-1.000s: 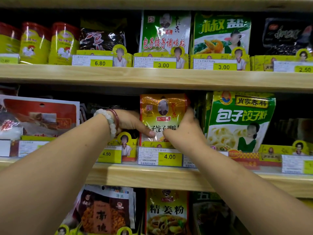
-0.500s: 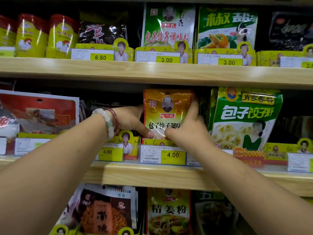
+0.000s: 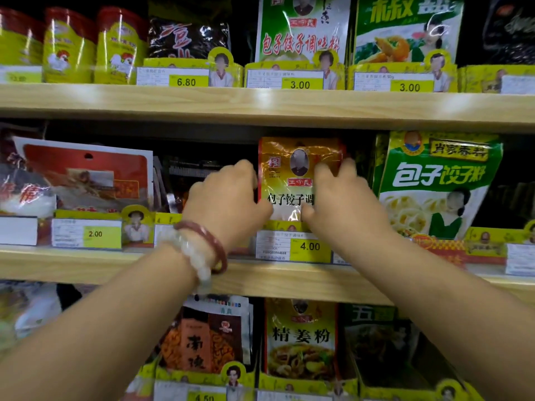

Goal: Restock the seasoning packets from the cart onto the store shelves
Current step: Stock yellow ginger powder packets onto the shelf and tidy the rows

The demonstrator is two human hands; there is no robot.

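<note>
The middle shelf [image 3: 289, 280], a pale wooden board, runs the full width and serves as landmark; a second wooden shelf [image 3: 260, 105] lies above it and more packets hang below it. On the middle shelf, right of centre, stands a large green dumpling-seasoning bag [image 3: 437, 183], upright; at its left end leans a red and white packet [image 3: 86, 175], tilted back. Between them, upright at the shelf's front, is the gold seasoning packet [image 3: 292, 175], just above the yellow 4.00 price tag [image 3: 309, 246] fixed to the shelf edge. The left hand [image 3: 225, 204] holds the packet's left edge, thumb on its front and fingers curled round toward the back, its grip clamped on the packet. The right hand [image 3: 344, 204] does likewise at the right edge, thumb on the front and fingers over the upper right corner. A red bangle [image 3: 215, 247] and a pale bead bracelet [image 3: 199, 264] circle the left wrist, in front of the shelf edge
</note>
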